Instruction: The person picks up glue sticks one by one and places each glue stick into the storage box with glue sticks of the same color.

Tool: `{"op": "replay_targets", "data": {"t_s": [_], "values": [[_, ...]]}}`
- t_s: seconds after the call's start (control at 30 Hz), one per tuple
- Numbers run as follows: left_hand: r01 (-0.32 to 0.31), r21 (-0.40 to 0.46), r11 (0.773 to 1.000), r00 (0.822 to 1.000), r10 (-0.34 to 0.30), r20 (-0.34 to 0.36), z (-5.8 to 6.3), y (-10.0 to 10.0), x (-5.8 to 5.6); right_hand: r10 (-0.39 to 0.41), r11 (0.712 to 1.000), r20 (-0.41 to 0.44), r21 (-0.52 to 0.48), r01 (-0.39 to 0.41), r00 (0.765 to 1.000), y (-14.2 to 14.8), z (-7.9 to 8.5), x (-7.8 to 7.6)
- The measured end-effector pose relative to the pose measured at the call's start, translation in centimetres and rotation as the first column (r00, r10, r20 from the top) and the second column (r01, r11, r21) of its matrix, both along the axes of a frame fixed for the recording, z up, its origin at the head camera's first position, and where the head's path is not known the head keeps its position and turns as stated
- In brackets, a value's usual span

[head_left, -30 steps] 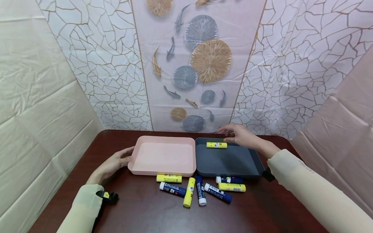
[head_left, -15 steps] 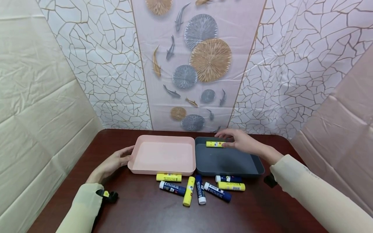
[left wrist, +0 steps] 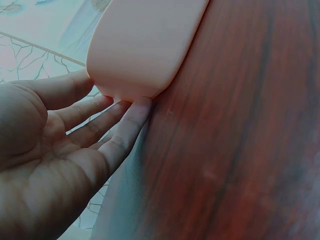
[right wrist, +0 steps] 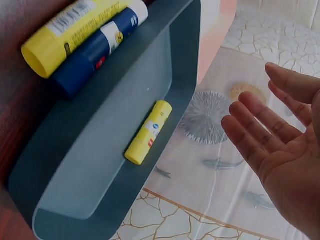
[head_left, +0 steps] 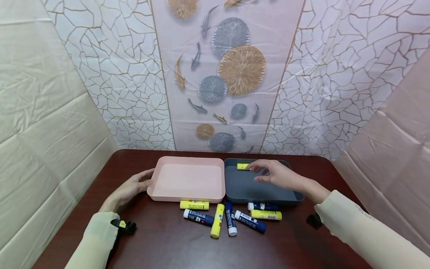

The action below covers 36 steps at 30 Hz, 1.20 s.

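Fingers near yellow stick, axis apparently left-right.

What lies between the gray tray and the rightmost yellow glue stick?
A white-ended navy glue stick, as the head and right wrist views show.

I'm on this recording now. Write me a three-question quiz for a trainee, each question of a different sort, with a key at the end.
1. Multiple choice. What lies inside the dark gray tray?
A) one navy stick
B) one yellow stick
C) nothing at all

2. True or false. The left hand is touching the pink tray.

3. Count. In the head view, how many navy sticks lie on the table, outside both trays?

Key: 1. B; 2. True, its fingers meet the outer wall at one end; 3. Four.
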<state>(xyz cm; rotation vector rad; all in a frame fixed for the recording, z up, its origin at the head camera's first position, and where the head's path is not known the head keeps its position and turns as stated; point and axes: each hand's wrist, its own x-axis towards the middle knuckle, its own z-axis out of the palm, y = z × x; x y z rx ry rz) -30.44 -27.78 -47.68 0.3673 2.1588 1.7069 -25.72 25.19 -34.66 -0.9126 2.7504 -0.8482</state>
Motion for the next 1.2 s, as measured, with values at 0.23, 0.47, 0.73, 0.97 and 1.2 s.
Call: {"op": "replay_targets", "data": {"t_s": [0.23,0.47,0.73,0.97,1.2], "values": [[-0.012,0.006,1.0,1.0,0.012,0.018,-0.1,-0.3,0.1,0.026,0.999,0.004,0.024,-0.026,1.0,-0.4,-0.2,1.5],[-0.011,0.014,1.0,1.0,0.011,0.014,-0.1,-0.2,0.1,0.059,0.998,0.077,0.03,-0.061,0.995,-0.7,-0.6,2.9],[-0.008,-0.004,1.0,1.0,0.008,0.018,-0.2,-0.1,0.0,0.071,0.997,0.165,0.004,-0.072,0.984,-0.8,-1.4,3.7],[-0.011,-0.002,1.0,1.0,0.011,0.018,-0.1,0.0,0.0,0.081,0.997,0.213,-0.003,-0.083,0.974,-1.5,-2.4,4.5],[-0.008,-0.006,1.0,1.0,0.008,0.014,0.0,0.0,0.1,0.063,0.998,0.233,0.002,-0.066,0.97,-2.3,-3.5,5.5]]}}
